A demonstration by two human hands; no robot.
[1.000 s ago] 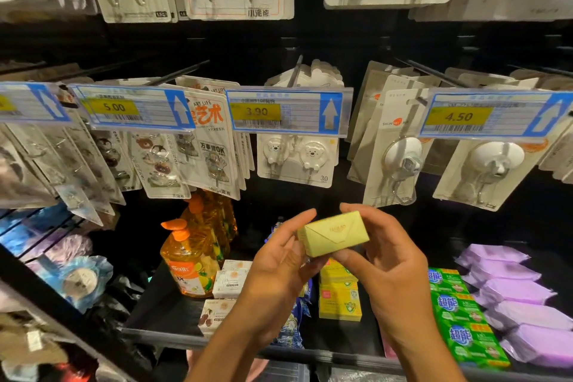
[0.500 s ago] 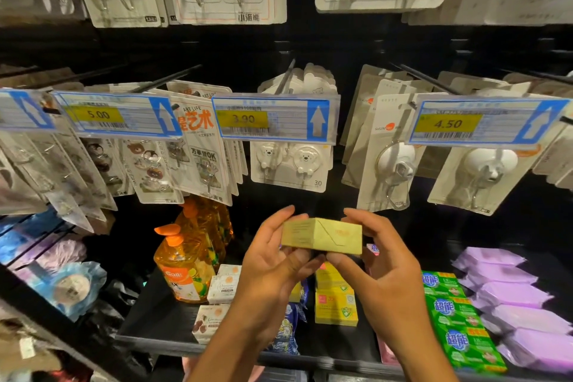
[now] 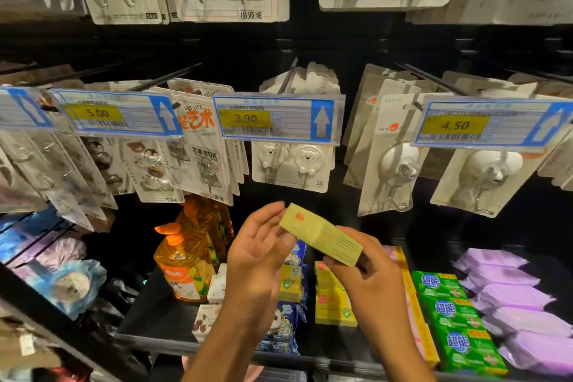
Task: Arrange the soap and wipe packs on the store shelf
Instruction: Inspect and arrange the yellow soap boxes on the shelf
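**A:** Item in hand?

**B:** One yellow soap box, held above the shelf. I judge it light, stiff card that dents easily; take it by the long edges. The right hand pinches its 4 o'clock end. The left hand has its fingers loose, thumb touching.

**A:** Stock?

**B:** At 4 o'clock I count three green soap packs and at least five purple wipe packs.

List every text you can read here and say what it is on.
"5.00": left price tag
"3.90": middle price tag
"4.50": right price tag
"ART LIFE": hook card
"超能": green soap packs
"3.0": bear hook card
Held yellow box: print too blurred to read.
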